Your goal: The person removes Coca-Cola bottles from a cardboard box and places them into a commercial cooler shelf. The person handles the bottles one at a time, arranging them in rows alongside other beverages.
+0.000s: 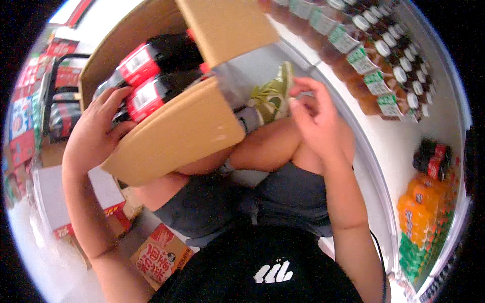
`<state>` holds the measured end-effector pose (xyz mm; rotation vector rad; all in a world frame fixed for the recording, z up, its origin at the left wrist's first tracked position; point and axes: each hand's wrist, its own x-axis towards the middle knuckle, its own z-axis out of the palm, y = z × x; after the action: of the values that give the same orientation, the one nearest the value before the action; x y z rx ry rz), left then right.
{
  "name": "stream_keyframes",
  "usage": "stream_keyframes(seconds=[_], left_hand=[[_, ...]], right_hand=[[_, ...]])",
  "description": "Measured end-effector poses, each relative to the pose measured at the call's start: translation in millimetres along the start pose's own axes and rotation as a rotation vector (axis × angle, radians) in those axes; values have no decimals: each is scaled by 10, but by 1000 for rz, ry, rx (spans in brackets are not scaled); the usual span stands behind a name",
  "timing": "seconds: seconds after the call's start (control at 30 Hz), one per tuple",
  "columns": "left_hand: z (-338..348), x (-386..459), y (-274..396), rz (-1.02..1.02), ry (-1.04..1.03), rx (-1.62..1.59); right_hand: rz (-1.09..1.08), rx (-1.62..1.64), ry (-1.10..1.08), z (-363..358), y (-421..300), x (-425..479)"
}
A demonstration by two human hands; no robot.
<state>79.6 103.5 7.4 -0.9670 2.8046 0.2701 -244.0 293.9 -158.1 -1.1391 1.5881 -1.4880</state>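
Observation:
An open cardboard box (178, 132) lies before me, its flaps spread. Inside are dark cola bottles with red labels, lying on their sides. My left hand (96, 127) reaches over the box's near left edge. Its thumb and fingers are around the base end of the nearer cola bottle (146, 99); the palm side is hidden. Just beyond lies another cola bottle (139, 65). My right hand (316, 113) is raised over my bent knee, near an olive-green sneaker (274, 94). Its thumb and forefinger are apart, with nothing visible between them.
Rows of brown drink bottles (358, 57) with white caps stand on the right. Below them are orange drink bottles (416, 208) and a dark cola pack (432, 159). Printed cartons (161, 253) sit at lower left, near a black metal handle (55, 91).

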Motion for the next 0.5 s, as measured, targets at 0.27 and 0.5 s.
stream_keyframes(seconds=[0.27,0.5], left_hand=[[-54,-61,51,-11,18,-23],[-144,438,107,250,270,49]], right_hand=[[155,-172,-94,-52,-126,1],[237,-178,-64,6,-92,39]])
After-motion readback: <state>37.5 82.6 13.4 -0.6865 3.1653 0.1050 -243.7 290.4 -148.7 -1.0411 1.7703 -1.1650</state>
